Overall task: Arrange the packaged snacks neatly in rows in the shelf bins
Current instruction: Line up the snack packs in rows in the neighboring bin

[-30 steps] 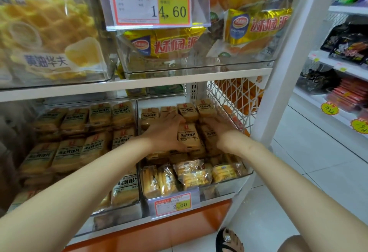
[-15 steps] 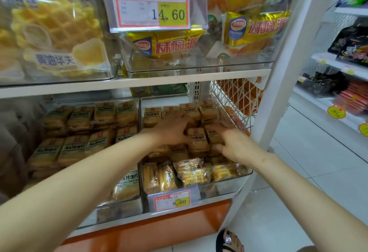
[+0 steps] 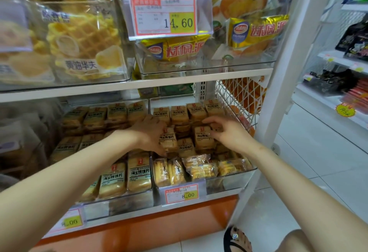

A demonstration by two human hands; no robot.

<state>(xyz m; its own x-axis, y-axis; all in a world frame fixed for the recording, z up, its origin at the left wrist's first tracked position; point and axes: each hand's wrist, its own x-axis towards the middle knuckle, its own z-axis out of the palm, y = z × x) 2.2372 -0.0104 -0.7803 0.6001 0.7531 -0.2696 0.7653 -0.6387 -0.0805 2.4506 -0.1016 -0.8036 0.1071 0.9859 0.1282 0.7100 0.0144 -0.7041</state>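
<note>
Both bare forearms reach fwd. L hand [image 3: 151, 135] palm down, fingers curled round a snack pack [image 3: 168, 140]. R hand [image 3: 229, 134], fingers bent, seems to pinch a second pack [image 3: 202, 137].

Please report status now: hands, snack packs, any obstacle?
Left hand grips one snack pack. Right hand pinches neighbouring pack. Both in right bin. Nothing blocking.
</note>
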